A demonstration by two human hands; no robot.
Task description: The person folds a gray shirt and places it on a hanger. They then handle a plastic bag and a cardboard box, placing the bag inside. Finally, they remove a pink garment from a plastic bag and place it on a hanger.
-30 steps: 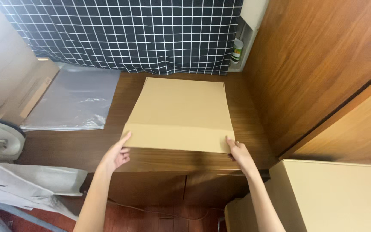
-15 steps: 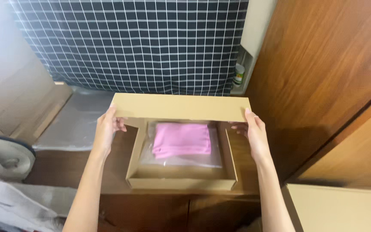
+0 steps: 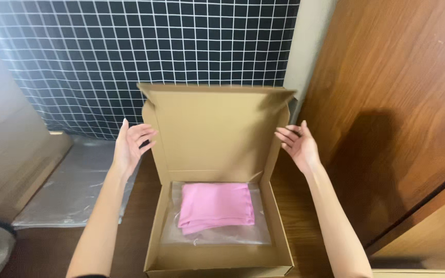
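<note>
**Open cardboard box between two spread hands**

We see a brown cardboard box [image 3: 217, 257] in the lower centre of the frame, sitting on a dark wooden table [image 3: 305, 206]. Its mouth faces up toward us, and its lid [image 3: 215, 131] stands nearly upright at the far side, inner face turned our way, with small side flaps folded in at the top corners. The tray looks close to square, so we cannot tell a clear long axis. The card is matte and smooth, with crisp folded edges.

Inside, flat on the bottom, lies a folded pink cloth [image 3: 215, 206] in a clear, glossy plastic bag [image 3: 258, 231]; the cloth's longer side runs left to right across the frame.

Our left hand [image 3: 130, 146] is raised just beside the lid's left edge, palm turned inward, fingers spread wide and lightly curled, holding nothing. Our right hand [image 3: 300, 146] mirrors it at the lid's right edge, palm inward, fingers wide apart and empty. Whether either fingertip touches the card we cannot tell. Both forearms rise from the bottom of the frame along the box's sides.

Behind stands a dark cloth with a white grid [image 3: 130, 51]; a wooden panel [image 3: 397, 103] fills the right, and a grey plastic sheet [image 3: 73, 190] lies at the left.
</note>
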